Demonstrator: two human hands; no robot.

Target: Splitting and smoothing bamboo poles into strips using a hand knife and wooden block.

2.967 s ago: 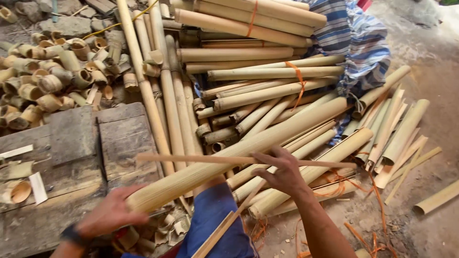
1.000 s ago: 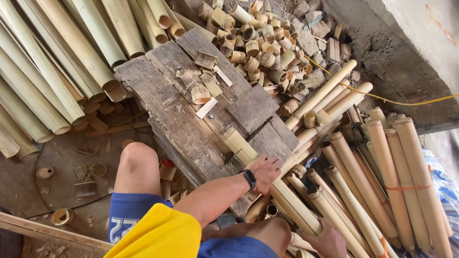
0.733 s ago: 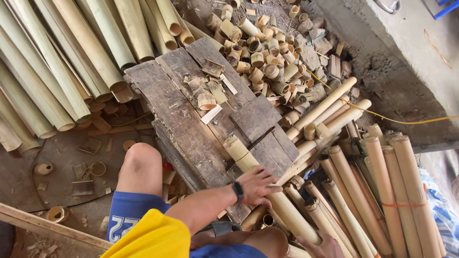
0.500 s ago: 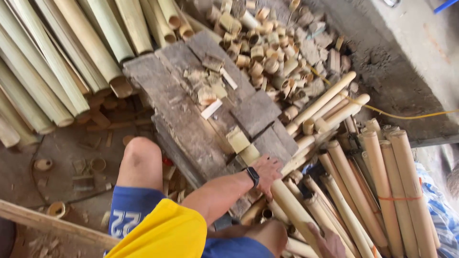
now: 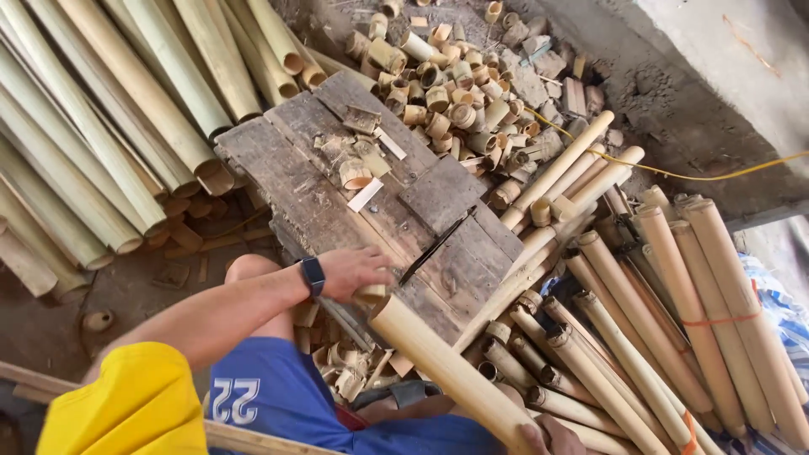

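My left hand (image 5: 354, 271), with a dark watch on the wrist, closes its fingers on a short cut bamboo piece (image 5: 371, 294) at the near edge of the worn wooden block (image 5: 312, 181). Right behind that piece is the cut end of a long pale bamboo pole (image 5: 447, 366), which slants down over my lap. My right hand (image 5: 548, 438) grips the pole at the bottom edge of the view and is only partly visible. A thin dark blade (image 5: 434, 247) lies across the block, just right of my left hand.
A heap of short cut bamboo rings (image 5: 447, 93) lies beyond the block. Long bamboo poles are stacked at the left (image 5: 109, 126) and at the right (image 5: 674, 320), some bundled with orange ties. A yellow cord (image 5: 674, 173) runs along the concrete edge. Offcuts litter the ground by my knee.
My left hand slid from the block's right corner to the pole's cut end and closed on a short piece. The pole now lies over my lap, pointing at the block.
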